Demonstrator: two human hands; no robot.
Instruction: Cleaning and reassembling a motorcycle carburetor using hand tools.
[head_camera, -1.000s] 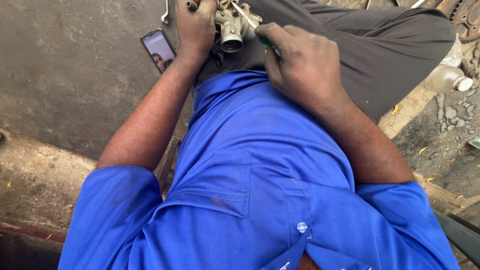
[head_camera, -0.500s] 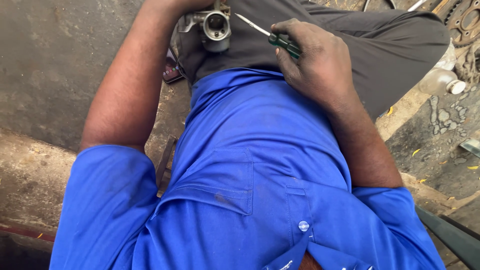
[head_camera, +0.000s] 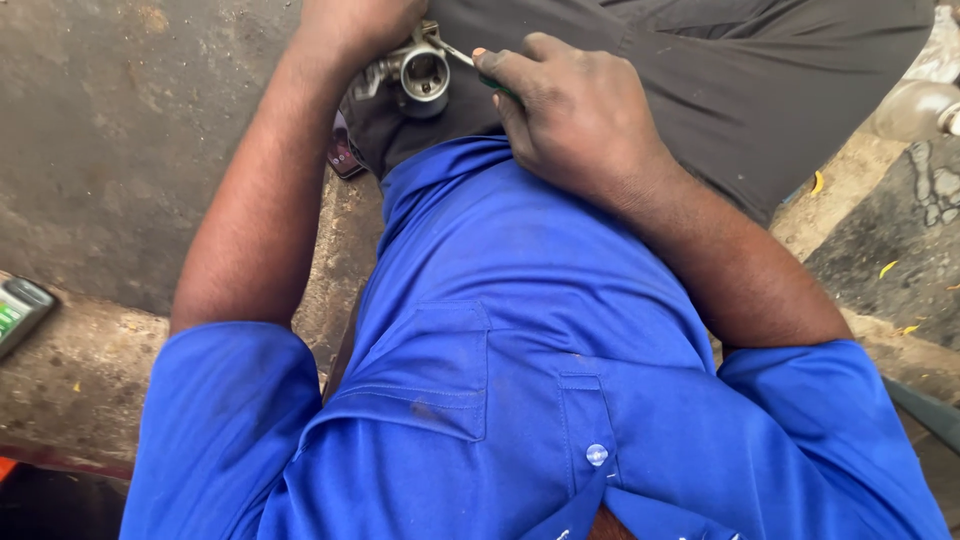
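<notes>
While the left hand (head_camera: 360, 25) grips the metal carburettor-like part (head_camera: 412, 75) at the top centre of the frame, the right hand (head_camera: 575, 120) is clenched around a green-handled screwdriver (head_camera: 470, 65). Its thin shaft meets the part's upper rim. The part rests on the dark grey trousers (head_camera: 720, 80), above the blue shirt (head_camera: 520, 380). A phone (head_camera: 342, 152) lies partly hidden just left of the lap, on the concrete floor (head_camera: 110, 130).

Metal carburetor (head_camera: 415, 75): grey, round open bore facing the camera, resting on the lap. Screwdriver (head_camera: 478, 68): green handle (mostly hidden), thin shaft touching the carburetor.
</notes>
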